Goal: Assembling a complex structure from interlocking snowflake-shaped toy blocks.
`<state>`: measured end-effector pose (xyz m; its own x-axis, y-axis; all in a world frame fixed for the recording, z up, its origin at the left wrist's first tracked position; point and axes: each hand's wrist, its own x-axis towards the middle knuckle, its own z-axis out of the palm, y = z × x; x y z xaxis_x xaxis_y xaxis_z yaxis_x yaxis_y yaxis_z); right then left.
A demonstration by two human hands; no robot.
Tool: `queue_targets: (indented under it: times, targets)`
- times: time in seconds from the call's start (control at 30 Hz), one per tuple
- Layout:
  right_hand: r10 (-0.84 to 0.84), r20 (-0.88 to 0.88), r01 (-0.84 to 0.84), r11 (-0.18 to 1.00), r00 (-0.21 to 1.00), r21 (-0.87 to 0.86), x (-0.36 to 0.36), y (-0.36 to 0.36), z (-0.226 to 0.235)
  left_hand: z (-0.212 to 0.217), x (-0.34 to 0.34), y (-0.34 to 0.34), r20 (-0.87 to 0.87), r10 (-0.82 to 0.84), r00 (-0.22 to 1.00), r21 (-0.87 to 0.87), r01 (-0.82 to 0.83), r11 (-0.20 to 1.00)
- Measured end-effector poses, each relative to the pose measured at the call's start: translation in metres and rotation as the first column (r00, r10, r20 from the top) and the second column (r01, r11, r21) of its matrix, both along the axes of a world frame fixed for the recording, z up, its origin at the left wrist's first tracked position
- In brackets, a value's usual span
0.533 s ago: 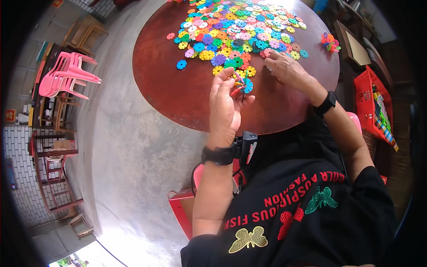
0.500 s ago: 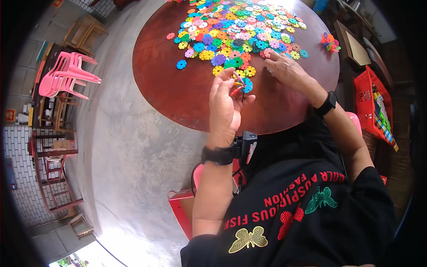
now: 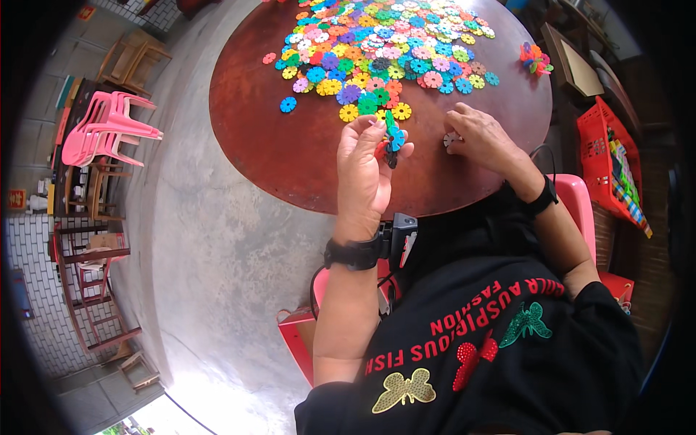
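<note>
My left hand (image 3: 359,177) is raised over the near part of the round table, its fingers closed around a small cluster of interlocking flower-shaped discs (image 3: 396,138). Blue, green, red and black pieces show in that cluster; my fingers cover part of it. To the right, my right hand (image 3: 484,138) is low over the tabletop, thumb and fingers bent onto a pale grey flower disc (image 3: 450,140). Beyond both hands spreads a large pile of loose, many-coloured flower discs (image 3: 377,64). A yellow disc (image 3: 349,112) lies close to my left fingertips.
The dark red round table (image 3: 254,130) carries the pile. A finished-looking bunch of joined discs (image 3: 535,59) sits near its right edge. Right of the table is a red plastic basket (image 3: 594,152) with packets. Stacked pink chairs (image 3: 101,127) stand far left on the concrete floor (image 3: 210,246).
My right hand has drawn back from the pile's edge toward me, the pale grey disc at its fingers. In my left hand the cluster has turned, its blue disc now more edge-on.
</note>
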<state>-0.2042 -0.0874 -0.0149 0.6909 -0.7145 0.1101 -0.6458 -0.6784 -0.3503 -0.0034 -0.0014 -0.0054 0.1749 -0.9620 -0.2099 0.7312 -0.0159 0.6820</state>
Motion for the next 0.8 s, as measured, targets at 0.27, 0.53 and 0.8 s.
queue_targets:
  times: [0.27, 0.53, 0.8]
  targets:
    - [0.020, 0.251, -0.047, 0.993, 0.968, 0.104, 0.007, 0.010, 0.017, 0.007, -0.002, 0.002, 0.145, -0.071, 0.987, 0.069, 0.062, 0.996]
    - [0.002, 0.536, -0.112, 0.979, 0.844, 0.172, 0.028, 0.026, 0.041, 0.013, -0.012, 0.003, 0.202, -0.101, 0.974, 0.057, 0.092, 0.994]
    - [0.065, 0.528, -0.109, 0.993, 0.847, 0.053, 0.029, 0.028, 0.039, 0.010, -0.011, 0.004, 0.201, -0.104, 0.974, 0.049, 0.096, 0.994]
